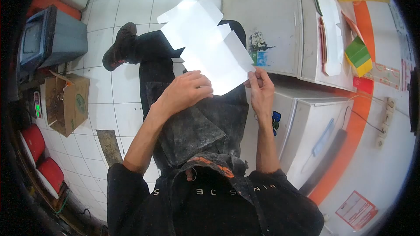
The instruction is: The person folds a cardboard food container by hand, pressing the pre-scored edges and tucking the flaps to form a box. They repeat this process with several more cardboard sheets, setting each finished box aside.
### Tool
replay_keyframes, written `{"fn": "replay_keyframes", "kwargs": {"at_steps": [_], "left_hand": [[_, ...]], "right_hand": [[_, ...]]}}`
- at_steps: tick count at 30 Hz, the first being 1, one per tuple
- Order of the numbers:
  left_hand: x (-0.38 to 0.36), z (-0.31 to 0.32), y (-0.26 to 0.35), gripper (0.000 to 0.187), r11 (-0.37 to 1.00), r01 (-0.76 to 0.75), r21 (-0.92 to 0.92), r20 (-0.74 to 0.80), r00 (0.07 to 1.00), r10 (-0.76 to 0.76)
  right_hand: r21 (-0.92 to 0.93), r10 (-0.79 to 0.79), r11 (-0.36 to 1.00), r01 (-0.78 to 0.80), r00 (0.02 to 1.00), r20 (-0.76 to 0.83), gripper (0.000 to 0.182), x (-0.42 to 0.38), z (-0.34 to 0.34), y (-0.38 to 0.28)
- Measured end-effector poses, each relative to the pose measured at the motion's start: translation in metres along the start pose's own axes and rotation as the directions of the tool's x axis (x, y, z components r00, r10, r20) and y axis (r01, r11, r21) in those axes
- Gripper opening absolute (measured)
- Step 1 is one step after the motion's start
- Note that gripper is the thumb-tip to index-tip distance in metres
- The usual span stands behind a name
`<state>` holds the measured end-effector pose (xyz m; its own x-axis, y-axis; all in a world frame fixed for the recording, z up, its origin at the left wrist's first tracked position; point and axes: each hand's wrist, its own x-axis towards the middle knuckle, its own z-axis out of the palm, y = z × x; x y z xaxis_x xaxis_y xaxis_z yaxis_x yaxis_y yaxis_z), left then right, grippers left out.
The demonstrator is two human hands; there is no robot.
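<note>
A flat white die-cut carton blank (216, 59) with flaps and notches is spread above my lap, its far part brightly lit. On its near left edge my left hand (189, 88) has curled fingers closed over the card; the thumb is hidden. At the near right corner my right hand (262, 88) pinches the card between thumb and fingers. Beneath both hands lies my dark, stained apron (192, 126).
To the left stand a grey bin (65, 39), an open cardboard box (74, 105) and red-seated stools (50, 175). White cabinets (271, 26) rise close on the right, with folded cartons (332, 39) on top. A power strip (386, 120) hangs on the wall.
</note>
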<state>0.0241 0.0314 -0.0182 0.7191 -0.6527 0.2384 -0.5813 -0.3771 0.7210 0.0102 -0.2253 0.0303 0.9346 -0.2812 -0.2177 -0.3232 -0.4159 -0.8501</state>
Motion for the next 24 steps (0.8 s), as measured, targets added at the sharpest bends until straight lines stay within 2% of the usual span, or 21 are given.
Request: {"fn": "replay_keyframes", "kwargs": {"at_steps": [2,5,7,8,11,13,16,20,22,23,24], "left_hand": [[0.000,0.004,0.000,0.015,0.995,-0.089,0.049,-0.085,0.992,0.092],[0.008,0.010,0.012,0.013,0.993,-0.114,0.002,-0.135,0.984,0.114],[0.013,0.012,0.017,0.014,0.995,-0.100,-0.018,-0.117,0.988,0.097],[0.015,0.013,0.018,0.016,0.995,-0.091,-0.039,-0.099,0.991,0.086],[0.012,0.013,0.017,0.025,0.996,-0.064,-0.065,-0.128,0.990,0.055],[0.010,0.012,0.016,0.027,0.996,-0.053,-0.065,-0.130,0.991,0.044],[0.010,0.012,0.015,0.027,0.997,-0.048,-0.056,-0.142,0.989,0.040],[0.015,0.015,0.016,0.021,0.999,-0.020,-0.036,-0.173,0.985,0.014],[0.017,0.016,0.017,0.020,0.998,0.019,-0.062,-0.154,0.988,-0.029],[0.018,0.017,0.017,0.020,0.994,0.058,-0.089,-0.134,0.988,-0.070],[0.017,0.020,0.015,0.020,0.994,0.057,-0.089,-0.135,0.988,-0.069]], "right_hand": [[-0.005,0.014,1.000,-0.014,1.000,0.014,0.026,0.001,-0.001,0.003],[0.061,-0.023,0.998,0.020,0.998,0.055,0.033,0.000,0.005,0.006],[0.169,-0.069,0.984,0.056,0.995,0.074,0.047,-0.005,0.015,0.000],[0.168,-0.070,0.984,0.058,0.995,0.071,0.047,-0.004,0.014,0.003],[0.211,0.005,0.977,-0.027,0.994,0.106,0.057,-0.002,0.009,0.010],[0.336,0.174,0.915,-0.221,0.971,0.164,0.058,-0.002,0.005,0.006],[0.321,0.205,0.909,-0.264,0.957,0.206,0.059,-0.002,0.001,-0.001],[0.302,0.210,0.918,-0.256,0.962,0.175,0.053,-0.004,0.003,-0.006],[0.200,-0.004,0.980,-0.025,0.990,0.140,0.043,-0.007,0.005,-0.004],[0.199,-0.005,0.980,-0.024,0.990,0.141,0.043,-0.011,0.004,-0.005],[0.014,-0.065,0.998,0.063,0.989,0.136,0.038,-0.015,0.005,-0.015]]}}
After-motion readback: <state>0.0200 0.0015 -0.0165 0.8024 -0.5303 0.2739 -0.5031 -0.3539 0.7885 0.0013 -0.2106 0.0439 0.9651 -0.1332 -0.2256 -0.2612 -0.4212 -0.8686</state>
